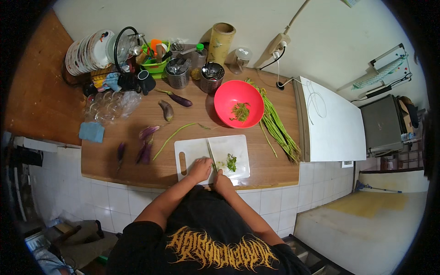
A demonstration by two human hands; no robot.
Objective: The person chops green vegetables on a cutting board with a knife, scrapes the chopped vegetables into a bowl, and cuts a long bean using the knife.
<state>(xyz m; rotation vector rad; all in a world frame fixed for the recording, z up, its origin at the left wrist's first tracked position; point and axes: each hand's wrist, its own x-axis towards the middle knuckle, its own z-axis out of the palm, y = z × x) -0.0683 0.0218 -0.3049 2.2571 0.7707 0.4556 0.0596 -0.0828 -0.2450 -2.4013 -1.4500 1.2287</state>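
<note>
A white plastic cutting board lies at the table's front edge. My right hand is closed around the handle of a kitchen knife, whose blade points away from me across the board. Just left of the blade, my left hand rests on the board with curled fingers; some green stem shows by its fingertips, but the grip is mostly hidden. Chopped greens lie on the board right of the knife. Behind the board stands a pink bowl with cut greenish-brown pieces inside.
Long green stalks lie right of the bowl. A single stalk and several eggplants lie left. Farther back stand a dish rack with plates, metal utensil holders and a plastic-wrap roll. A white panel adjoins the table's right side.
</note>
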